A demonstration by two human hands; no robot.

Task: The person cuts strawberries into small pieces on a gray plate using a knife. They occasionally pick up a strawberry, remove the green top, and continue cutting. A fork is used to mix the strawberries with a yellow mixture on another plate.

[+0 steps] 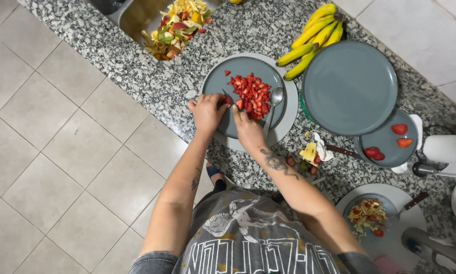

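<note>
The person's left hand (pixel 206 112) is curled closed over a strawberry piece (pixel 227 101) at the near-left edge of a grey plate (pixel 218 81), pinning it with the fingertips. The right hand (pixel 248 129) is closed too, just beside the left at the plate's near rim; it seems to grip a small knife, but only a dark sliver near the berry shows, so what it holds cannot be told for sure.

On the middle of the grey plate lies a heap of chopped strawberry (pixel 252 95), red, wet-looking and irregular. A metal spoon (pixel 274 99) rests on the plate's right side, bowl up, handle toward the person. The grey plate sits on a wider pale plate (pixel 291 114).

The berry is judged light, soft and slick with juice: it would bruise under a hard pinch and could slide on the smooth glazed plate, so a gentle hold across its sides, fingertips tucked back from the blade, suits it best.

Right of the grey plate a larger grey plate (pixel 348 87) stands bare and matte; beyond it lies a bunch of bananas (pixel 313 38), yellow and curved. Up and left of the grey plate, fruit peelings (pixel 176 26) are piled at the sink. All rest on a speckled granite counter (pixel 152 83), hard and polished.
</note>
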